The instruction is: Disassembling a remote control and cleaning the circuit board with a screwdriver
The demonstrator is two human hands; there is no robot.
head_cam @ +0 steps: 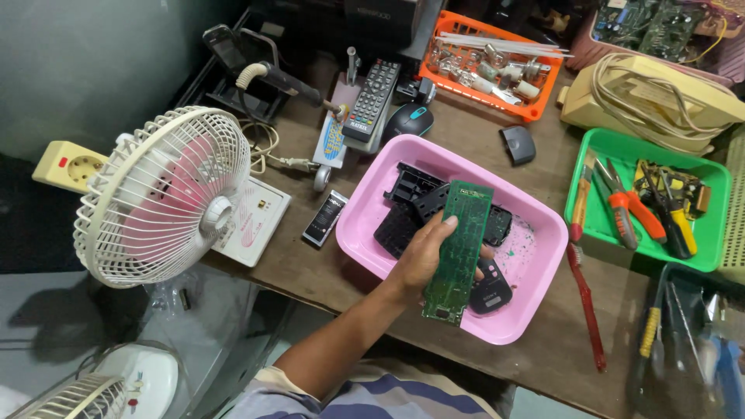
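Green circuit board (pixel 459 248) gripped, L fingers (pixel 448 224) closed.

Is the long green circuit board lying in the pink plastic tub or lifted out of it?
Lifted out: the left hand grips the long green circuit board above the pink plastic tub, while black plastic remote-casing parts lie inside.

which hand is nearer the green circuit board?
Left. The left hand grips the circuit board over the pink tub, fingers wrapped on its left edge. The right hand is not in view.
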